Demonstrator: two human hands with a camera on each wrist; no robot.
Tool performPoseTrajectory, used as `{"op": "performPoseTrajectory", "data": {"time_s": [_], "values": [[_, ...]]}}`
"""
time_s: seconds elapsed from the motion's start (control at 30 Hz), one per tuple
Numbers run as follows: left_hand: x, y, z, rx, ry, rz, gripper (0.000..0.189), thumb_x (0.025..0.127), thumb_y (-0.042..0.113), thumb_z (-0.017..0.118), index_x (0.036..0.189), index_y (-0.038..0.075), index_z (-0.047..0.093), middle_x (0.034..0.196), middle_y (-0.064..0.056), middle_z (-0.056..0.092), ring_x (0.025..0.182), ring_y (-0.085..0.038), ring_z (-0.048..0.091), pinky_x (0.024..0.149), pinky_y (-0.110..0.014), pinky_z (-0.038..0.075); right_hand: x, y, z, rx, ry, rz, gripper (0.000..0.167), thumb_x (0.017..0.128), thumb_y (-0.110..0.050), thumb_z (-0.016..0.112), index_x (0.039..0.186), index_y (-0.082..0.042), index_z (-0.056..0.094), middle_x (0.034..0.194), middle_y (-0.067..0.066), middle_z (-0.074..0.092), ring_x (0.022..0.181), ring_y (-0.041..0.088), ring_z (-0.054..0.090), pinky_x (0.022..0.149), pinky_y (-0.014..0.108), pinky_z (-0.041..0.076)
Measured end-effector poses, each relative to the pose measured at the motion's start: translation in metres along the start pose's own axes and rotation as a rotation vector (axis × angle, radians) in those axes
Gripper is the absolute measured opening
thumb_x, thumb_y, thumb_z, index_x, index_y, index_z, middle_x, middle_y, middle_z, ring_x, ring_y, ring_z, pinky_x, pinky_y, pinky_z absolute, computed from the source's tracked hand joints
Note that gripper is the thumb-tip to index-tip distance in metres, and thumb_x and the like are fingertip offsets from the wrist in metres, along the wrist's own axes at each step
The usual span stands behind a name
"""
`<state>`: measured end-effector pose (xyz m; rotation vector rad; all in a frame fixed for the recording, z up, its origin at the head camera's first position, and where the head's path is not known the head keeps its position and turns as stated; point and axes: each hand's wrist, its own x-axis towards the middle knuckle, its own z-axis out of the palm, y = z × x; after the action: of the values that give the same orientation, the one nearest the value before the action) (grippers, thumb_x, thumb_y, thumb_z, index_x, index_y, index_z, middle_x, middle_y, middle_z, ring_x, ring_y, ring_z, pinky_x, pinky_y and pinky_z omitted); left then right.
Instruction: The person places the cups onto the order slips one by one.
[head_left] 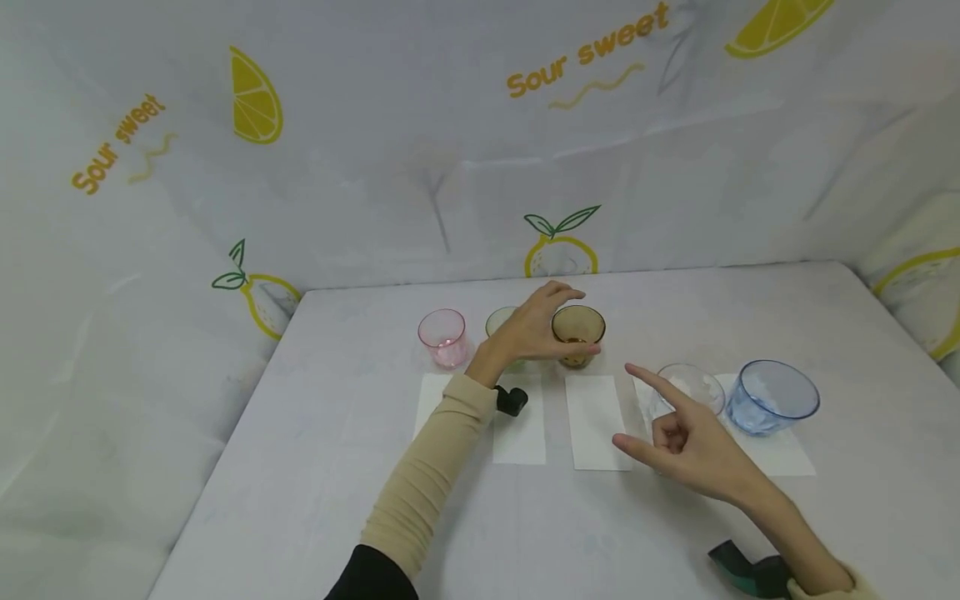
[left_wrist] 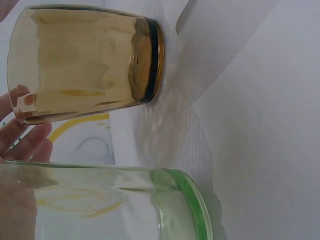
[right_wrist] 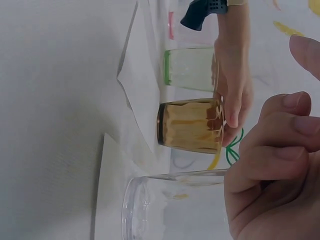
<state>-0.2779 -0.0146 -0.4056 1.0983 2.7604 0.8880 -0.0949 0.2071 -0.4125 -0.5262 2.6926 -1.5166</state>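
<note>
My left hand (head_left: 536,325) reaches around the rim of an amber glass (head_left: 577,325), thumb on the near side and fingers on the far side. In the left wrist view the fingertips show by the amber glass (left_wrist: 90,60), with the thumb apart from it. A green glass (left_wrist: 100,205) stands beside it, partly covered by my wrist in the head view. My right hand (head_left: 697,446) hovers before a clear glass (head_left: 693,387), holding nothing; its index finger and thumb stretch apart while the other fingers curl. The right wrist view shows the clear glass (right_wrist: 175,210) beyond the curled fingers.
A pink glass (head_left: 442,337) stands at the left of the row. On the right, a blue glass (head_left: 772,396) rests on white paper beside the clear one. More white paper sheets (head_left: 598,425) lie in front of the row. A lemon-print cloth (head_left: 360,167) hangs behind the table.
</note>
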Motion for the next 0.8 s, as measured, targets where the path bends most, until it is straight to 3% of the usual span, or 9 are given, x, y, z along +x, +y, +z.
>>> {"op": "performPoseTrajectory", "data": {"time_s": [0.23,0.43,0.57,0.8], "values": [[0.001,-0.001,0.002,0.025,-0.028,-0.006,0.087,0.079,0.056,0.083,0.149,0.015,0.051,0.152,-0.005,0.048,0.14,-0.021,0.05,0.114,-0.04,0.047,0.0,0.006,0.013,-0.038,-0.04,-0.002,0.085,0.088,-0.025,0.082,0.159,-0.026,0.034,0.053,-0.017,0.036,0.048,-0.006,0.032,0.044,0.02,0.033],[0.0,-0.001,0.003,0.04,-0.04,-0.008,0.088,0.079,0.056,0.082,0.149,0.014,0.05,0.151,-0.005,0.049,0.14,-0.021,0.049,0.115,-0.039,0.046,0.002,0.018,0.023,-0.06,-0.076,-0.066,0.085,0.088,-0.022,0.082,0.158,-0.011,0.034,0.054,-0.02,0.036,0.049,-0.008,0.033,0.047,0.017,0.035],[0.0,0.001,0.003,0.063,-0.044,0.0,0.088,0.079,0.057,0.082,0.149,0.014,0.051,0.149,-0.004,0.051,0.139,-0.019,0.049,0.116,-0.037,0.045,0.002,0.023,0.026,-0.086,-0.078,-0.092,0.084,0.087,-0.021,0.082,0.156,-0.006,0.035,0.054,-0.019,0.037,0.05,-0.008,0.032,0.049,0.017,0.035],[-0.001,0.0,0.003,0.072,-0.046,-0.004,0.086,0.079,0.056,0.083,0.147,0.016,0.052,0.147,-0.002,0.052,0.138,-0.019,0.05,0.116,-0.037,0.044,0.003,0.026,0.025,-0.141,-0.098,0.03,0.085,0.089,-0.027,0.08,0.157,-0.006,0.034,0.055,-0.016,0.035,0.05,-0.004,0.032,0.05,0.019,0.034]]}}
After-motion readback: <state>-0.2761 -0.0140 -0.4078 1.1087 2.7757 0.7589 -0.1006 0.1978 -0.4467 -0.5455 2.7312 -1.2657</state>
